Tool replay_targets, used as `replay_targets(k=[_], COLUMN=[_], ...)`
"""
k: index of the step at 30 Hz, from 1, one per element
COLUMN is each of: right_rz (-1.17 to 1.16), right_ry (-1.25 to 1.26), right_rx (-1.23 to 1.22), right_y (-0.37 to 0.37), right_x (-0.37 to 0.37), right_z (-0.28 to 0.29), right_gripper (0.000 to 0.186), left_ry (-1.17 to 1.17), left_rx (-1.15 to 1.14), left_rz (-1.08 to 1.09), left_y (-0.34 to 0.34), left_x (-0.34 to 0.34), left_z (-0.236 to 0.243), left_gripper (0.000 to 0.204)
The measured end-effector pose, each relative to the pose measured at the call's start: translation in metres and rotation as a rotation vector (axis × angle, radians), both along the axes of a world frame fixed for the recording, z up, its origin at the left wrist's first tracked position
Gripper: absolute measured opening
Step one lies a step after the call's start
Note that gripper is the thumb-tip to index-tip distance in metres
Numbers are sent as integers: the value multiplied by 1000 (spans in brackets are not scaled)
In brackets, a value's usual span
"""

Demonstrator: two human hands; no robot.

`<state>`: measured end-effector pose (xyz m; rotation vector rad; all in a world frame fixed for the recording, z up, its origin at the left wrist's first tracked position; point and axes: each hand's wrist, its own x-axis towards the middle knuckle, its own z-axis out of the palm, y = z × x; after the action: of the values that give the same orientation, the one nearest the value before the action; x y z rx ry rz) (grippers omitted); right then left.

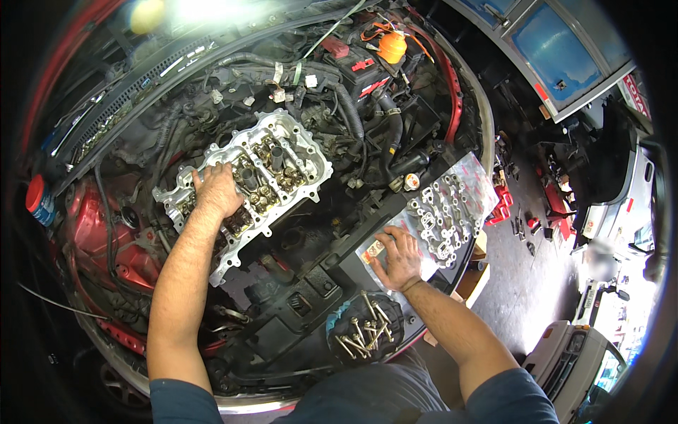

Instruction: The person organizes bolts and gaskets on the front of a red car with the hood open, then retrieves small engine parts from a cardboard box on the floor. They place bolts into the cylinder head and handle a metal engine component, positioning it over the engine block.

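Across the engine bay lies a silver engine cylinder head [289, 141], its upper side open with springs and oily valve parts showing. My left hand [219, 192] rests on its left part, fingers stretched over the metal with no held object visible; its thumb is hidden. To the right, my right hand [397, 260] lies palm down with fingers spread on a clear plastic sheet [479, 177] at the bay's front edge. Beyond those fingers, several small silver metal parts [441, 219], like bearing caps, are laid out on the sheet. A small tan-orange patch [374, 249] shows beside my right thumb.
Several long bolts [364, 336] lie in a dark round tray near my body. An orange object [392, 47] sits by the battery [360, 67] at the back right. A red-lidded blue tub [40, 201] stands far left. Hoses and wiring surround the cylinder head.
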<state>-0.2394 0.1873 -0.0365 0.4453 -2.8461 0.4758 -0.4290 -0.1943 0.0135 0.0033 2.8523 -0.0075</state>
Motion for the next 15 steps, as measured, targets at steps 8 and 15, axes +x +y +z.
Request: replay_targets(k=[8, 15], right_rz=[-7, 0], right_ry=[-14, 3], right_rx=[7, -27], right_y=[-1, 0], right_x=[-1, -2], right_z=[5, 5], right_gripper=[54, 53], left_ry=[243, 157], left_rx=[418, 175], left_rz=[-78, -139], left_y=[24, 40], left_x=[-43, -35], left_z=[-7, -1], left_gripper=[49, 105])
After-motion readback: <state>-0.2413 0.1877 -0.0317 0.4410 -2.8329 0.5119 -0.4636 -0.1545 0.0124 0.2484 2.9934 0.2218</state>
